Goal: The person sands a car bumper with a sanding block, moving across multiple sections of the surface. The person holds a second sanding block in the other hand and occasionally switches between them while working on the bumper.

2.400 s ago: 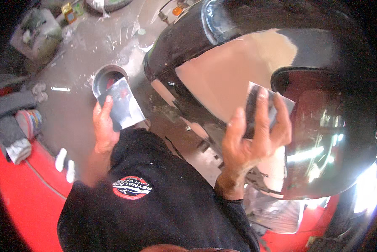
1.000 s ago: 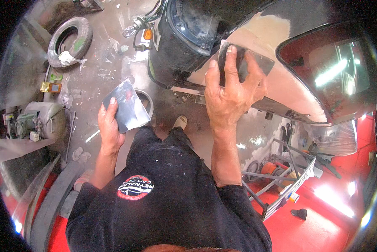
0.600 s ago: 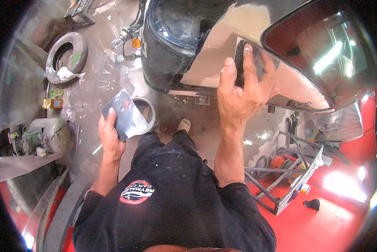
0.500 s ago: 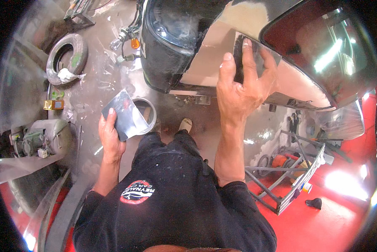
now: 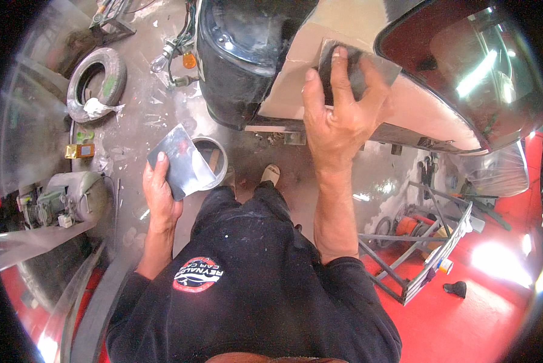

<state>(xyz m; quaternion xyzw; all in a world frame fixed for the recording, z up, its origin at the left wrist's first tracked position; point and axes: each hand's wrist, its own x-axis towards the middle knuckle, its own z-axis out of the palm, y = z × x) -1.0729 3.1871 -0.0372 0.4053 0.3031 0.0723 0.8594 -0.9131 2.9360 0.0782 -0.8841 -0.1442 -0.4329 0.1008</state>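
My right hand [image 5: 344,115] presses a dark grey sheet of sandpaper [image 5: 359,75] against a tan, primed car body panel [image 5: 305,54], its fingers spread over the sheet. Glossy black bodywork [image 5: 241,45] borders the panel on the left, and a dark window [image 5: 459,66] lies to the right. Lower left, my left hand [image 5: 161,196] grips a flat, shiny grey plate [image 5: 181,163], thumb on top and the other fingers underneath. The plate overlaps a round open container [image 5: 224,166], which seems to stand on the floor below.
Hanging wires carry a clear bulb [image 5: 161,62] and an orange lamp [image 5: 189,60]. A tire [image 5: 115,77] lies on the left floor, above a grey motor unit [image 5: 81,196]. A metal frame [image 5: 426,275] stands at right on red flooring [image 5: 441,327]. My sandal [image 5: 271,174] shows below the car.
My right hand and the sandpaper have slid a little left and upward over the panel. The left hand keeps its hold on the plate. The view has shifted slightly.
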